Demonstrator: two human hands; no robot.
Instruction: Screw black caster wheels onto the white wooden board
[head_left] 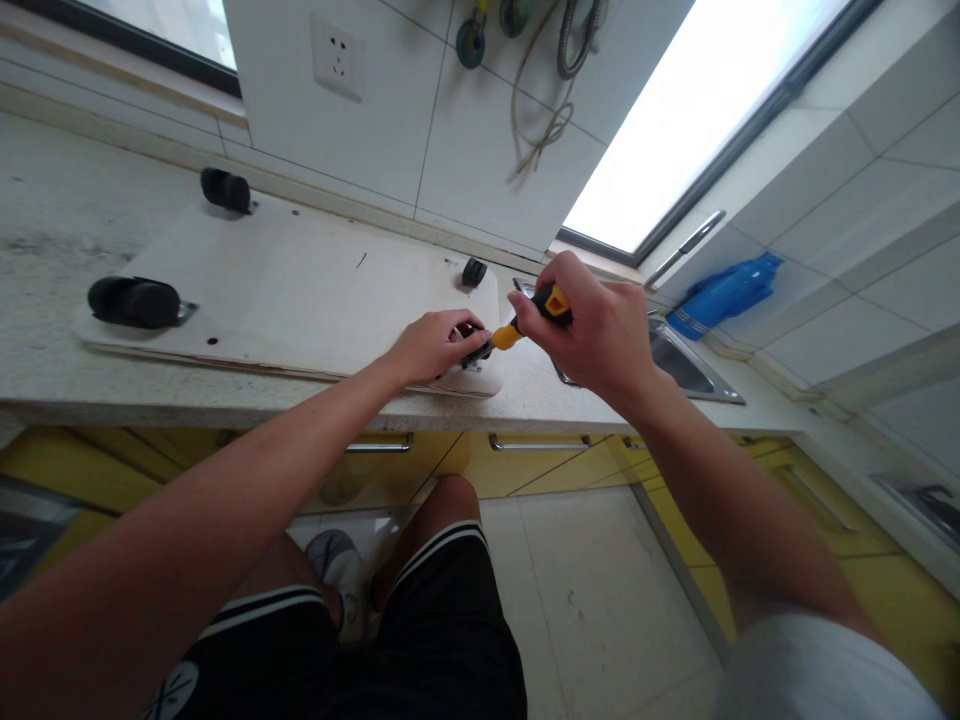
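Note:
A white board (315, 280) lies flat on the countertop, with black casters fixed on it. Near its right end, my left hand (431, 342) is closed round a small black caster (471, 345), which my fingers partly cover. My right hand (600, 315) grips a yellow and black screwdriver (553, 303) that slants down toward this caster; its tip is hidden near my left fingertips. Another small black caster (474, 272) stands at the far right corner. Two larger black casters, one at the front (135, 302) and one at the back (226, 190), are on the left end.
The stone countertop (45, 240) runs along a tiled wall with a socket (336, 58). To the right are a steel sink (694, 375), a faucet (694, 240) and a blue plastic item (726, 292). Yellow cabinets (540, 470) with metal handles lie below the counter edge.

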